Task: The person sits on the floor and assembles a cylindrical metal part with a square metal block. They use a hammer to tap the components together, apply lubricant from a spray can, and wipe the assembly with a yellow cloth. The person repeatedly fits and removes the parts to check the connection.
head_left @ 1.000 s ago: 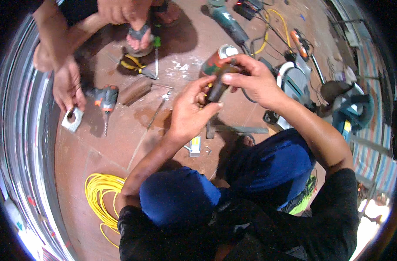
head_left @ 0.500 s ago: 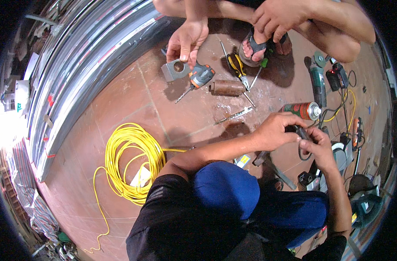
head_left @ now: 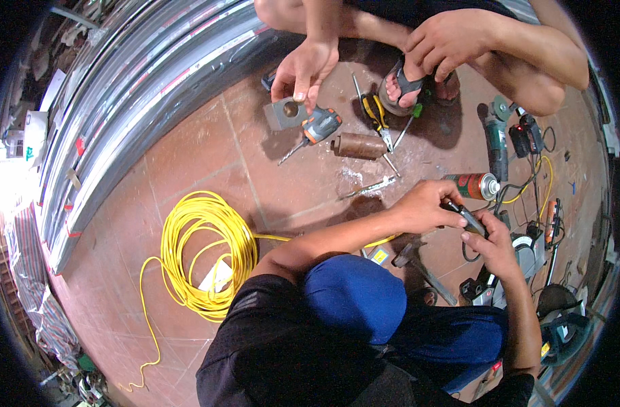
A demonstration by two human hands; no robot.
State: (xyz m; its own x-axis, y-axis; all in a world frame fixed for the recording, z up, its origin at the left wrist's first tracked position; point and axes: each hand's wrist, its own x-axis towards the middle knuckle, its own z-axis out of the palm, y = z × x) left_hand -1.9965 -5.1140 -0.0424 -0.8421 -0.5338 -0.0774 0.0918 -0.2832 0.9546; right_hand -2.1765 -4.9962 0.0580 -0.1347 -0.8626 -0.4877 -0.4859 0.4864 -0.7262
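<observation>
In front of my knees, both my hands hold a dark, rod-like piece [head_left: 471, 221]; its exact kind I cannot make out. My left hand [head_left: 432, 205] pinches its upper left end, and my right hand [head_left: 494, 245] grips the lower right end. A thin dark loop hangs just below it. Close beyond my hands lies a red and green spray can [head_left: 474, 185] with a white top. Below my left forearm a hammer [head_left: 428, 275] lies on the floor. Across from me, a person's hand [head_left: 307, 71] holds a grey metal plate [head_left: 277, 115] with a round hole.
A drill [head_left: 320, 126], rusty cylinder [head_left: 359, 145], yellow-black pliers [head_left: 376, 119] and a green-handled screwdriver [head_left: 416, 110] lie between us. A yellow cable coil [head_left: 181, 271] sits left, near long metal profiles [head_left: 140, 88]. An angle grinder [head_left: 498, 139] and cords lie right.
The dark piece has turned between my hands, so more of its length shows. The other person's plate has tilted slightly. My view has shifted a little.
</observation>
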